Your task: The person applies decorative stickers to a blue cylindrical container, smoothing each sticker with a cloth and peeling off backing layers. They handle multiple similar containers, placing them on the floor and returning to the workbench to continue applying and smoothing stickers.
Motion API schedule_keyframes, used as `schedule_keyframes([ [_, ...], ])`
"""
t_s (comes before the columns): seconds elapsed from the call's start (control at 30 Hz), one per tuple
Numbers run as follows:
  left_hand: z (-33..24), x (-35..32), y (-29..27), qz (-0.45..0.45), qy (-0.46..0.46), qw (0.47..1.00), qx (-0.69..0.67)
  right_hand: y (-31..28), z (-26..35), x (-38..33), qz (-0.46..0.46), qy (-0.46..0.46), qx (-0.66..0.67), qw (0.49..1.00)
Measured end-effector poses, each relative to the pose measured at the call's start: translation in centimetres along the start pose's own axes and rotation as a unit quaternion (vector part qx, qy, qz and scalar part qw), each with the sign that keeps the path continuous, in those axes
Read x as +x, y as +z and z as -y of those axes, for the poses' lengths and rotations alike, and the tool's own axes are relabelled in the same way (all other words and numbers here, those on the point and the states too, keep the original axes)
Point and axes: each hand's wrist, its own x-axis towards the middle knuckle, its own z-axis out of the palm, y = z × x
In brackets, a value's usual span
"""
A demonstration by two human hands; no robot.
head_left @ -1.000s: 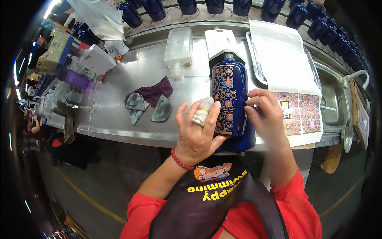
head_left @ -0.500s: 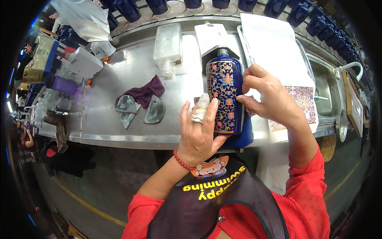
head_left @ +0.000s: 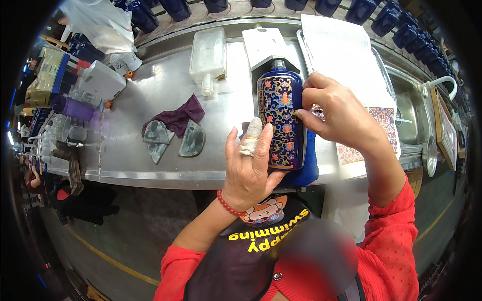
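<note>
A dark blue bottle (head_left: 281,120) with a bright flower pattern lies on its side between the two hands, its narrow grey neck pointing away from the person. It rests on a folded blue cloth (head_left: 304,173) at the near edge of the metal worktop (head_left: 165,95).

The left hand (head_left: 248,168) is at the base end of the bottle, fingers spread and stretched out, the fingertips lying against the patterned side; one finger is wrapped in a white bandage (head_left: 249,139), and a string of red beads (head_left: 228,203) circles the wrist. The right hand (head_left: 334,113) comes in from the other side, fingers curled, thumb and forefinger pressed to the upper right edge of the bottle; whether they pinch something thin there cannot be told.

Just beyond the right hand lies a white sheet (head_left: 341,55) in a shallow tray, and beside the right wrist a printed sheet of small coloured patterns (head_left: 384,128). Further right sits a metal sink (head_left: 409,118).

To the left of the left hand, well apart, a dark purple rag (head_left: 178,118) lies with two grey-green sponge pieces (head_left: 173,140) on it. Beyond those stands a clear plastic container (head_left: 208,57), with a white cutting board (head_left: 263,45) next to it. Far to the left are boxes and a purple bottle (head_left: 73,106). A row of dark blue bottles (head_left: 391,20) lines the far edge.
</note>
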Motion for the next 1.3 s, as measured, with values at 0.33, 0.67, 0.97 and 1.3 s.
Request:
schedule_keyframes([
  [0.33,0.0,0.1,-0.1,-0.003,0.001,1.000,-0.014,0.5,-0.1,-0.8,0.010,0.078,0.052,0.996],
  [0.67,0.2,0.0,0.0,-0.006,0.005,1.000,-0.020,1.9,-0.7,-1.2,-0.039,0.099,0.116,0.988],
  [0.97,0.2,-0.1,0.0,-0.001,0.003,1.000,-0.019,2.0,-1.0,-1.1,-0.025,0.118,0.150,0.981],
  [1.3,0.3,-0.3,0.3,-0.010,-0.004,0.999,-0.052,2.3,-0.8,-1.2,-0.020,0.145,0.160,0.976],
])
